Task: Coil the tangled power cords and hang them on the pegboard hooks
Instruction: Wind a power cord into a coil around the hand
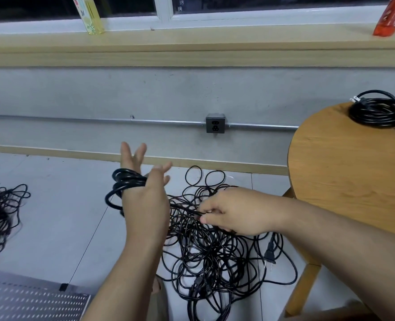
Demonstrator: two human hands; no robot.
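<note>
Loops of black power cord (124, 184) ring the left hand (145, 198), fingers (126, 154) splayed straight to hold their shape. Right hand (236, 212), at three o'clock, pinches the feeding strand (187, 210).

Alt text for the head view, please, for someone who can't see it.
Black cord loops wrap a person's straight-fingered left hand, while the right hand pinches a strand over a tangled pile on the floor. A finished coil lies on the round wooden table at right; a pegboard lies lower left.
</note>
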